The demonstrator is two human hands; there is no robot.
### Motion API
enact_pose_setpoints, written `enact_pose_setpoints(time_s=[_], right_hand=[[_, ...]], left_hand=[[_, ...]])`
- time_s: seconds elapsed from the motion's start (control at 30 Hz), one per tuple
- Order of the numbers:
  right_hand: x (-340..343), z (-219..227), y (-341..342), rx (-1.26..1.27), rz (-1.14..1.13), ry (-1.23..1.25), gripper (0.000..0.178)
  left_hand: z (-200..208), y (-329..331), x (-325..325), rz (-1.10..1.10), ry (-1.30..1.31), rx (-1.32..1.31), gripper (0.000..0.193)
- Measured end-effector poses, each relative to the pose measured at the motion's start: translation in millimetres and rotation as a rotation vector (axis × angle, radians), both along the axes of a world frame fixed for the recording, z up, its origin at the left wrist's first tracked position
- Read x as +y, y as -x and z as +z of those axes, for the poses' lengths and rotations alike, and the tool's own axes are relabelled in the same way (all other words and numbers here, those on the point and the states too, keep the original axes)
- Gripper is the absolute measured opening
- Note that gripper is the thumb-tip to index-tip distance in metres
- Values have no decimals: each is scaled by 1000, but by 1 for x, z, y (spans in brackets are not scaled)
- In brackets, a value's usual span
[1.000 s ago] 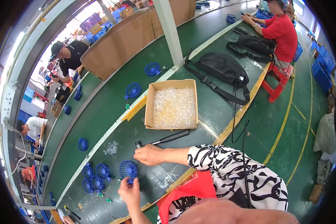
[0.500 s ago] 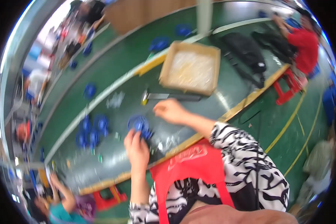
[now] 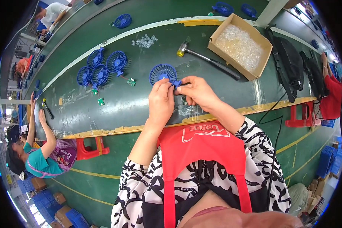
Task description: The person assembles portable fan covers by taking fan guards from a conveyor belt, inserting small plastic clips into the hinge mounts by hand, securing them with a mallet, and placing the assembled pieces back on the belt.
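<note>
A blue round fan head (image 3: 163, 70) with a ribbed grille lies on the dark table in front of me, its short neck pointing toward me and right. My left hand (image 3: 161, 100) pinches it at the near rim beside the neck. My right hand (image 3: 200, 93) has its fingertips closed on the neck's end; any small part between them is too hidden to tell. Left of my hands rests a group of similar blue fan heads (image 3: 99, 75), with small green circuit boards (image 3: 131, 81) next to them.
A hammer (image 3: 207, 58) lies beyond my right hand, beside a cardboard box (image 3: 259, 67) of small clear pieces. More clear pieces (image 3: 144, 41) lie in a small pile. Black bags (image 3: 290, 62) rest at right. A co-worker (image 3: 45, 150) sits at left, another person (image 3: 332, 93) at far right.
My right hand has come down from above the table to the fan head's neck, joining the left hand. My head view has turned, so the whole scene has shifted.
</note>
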State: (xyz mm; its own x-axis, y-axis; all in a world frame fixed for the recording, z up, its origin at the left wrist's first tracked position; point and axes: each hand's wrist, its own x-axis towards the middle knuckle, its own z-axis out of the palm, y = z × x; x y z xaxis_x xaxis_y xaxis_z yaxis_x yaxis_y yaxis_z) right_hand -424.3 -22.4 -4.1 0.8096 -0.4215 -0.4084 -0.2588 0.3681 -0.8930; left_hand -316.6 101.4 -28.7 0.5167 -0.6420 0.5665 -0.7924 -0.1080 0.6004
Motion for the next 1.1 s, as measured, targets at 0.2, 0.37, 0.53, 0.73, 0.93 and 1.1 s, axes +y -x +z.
enact_pose_setpoints(time_s=[0.2,0.37,0.53,0.73,0.93,1.1], right_hand=[[5,-18,-3,-44,45,104,16],[1,-8,-2,-81,42,197,11],[-2,3,-2,-40,98,229,11],[-2,-11,7,-112,114,268,13],[5,-11,23,-235,81,278,14],[4,-2,32,-228,127,323,14]], left_hand=[[1,-3,1,40,-116,51,35],[16,-5,-1,19,-151,248,50],[19,-8,-1,-12,-124,325,49],[20,0,-2,-18,-80,210,43],[17,10,8,-79,109,-160,42],[16,13,13,-109,150,-195,42]])
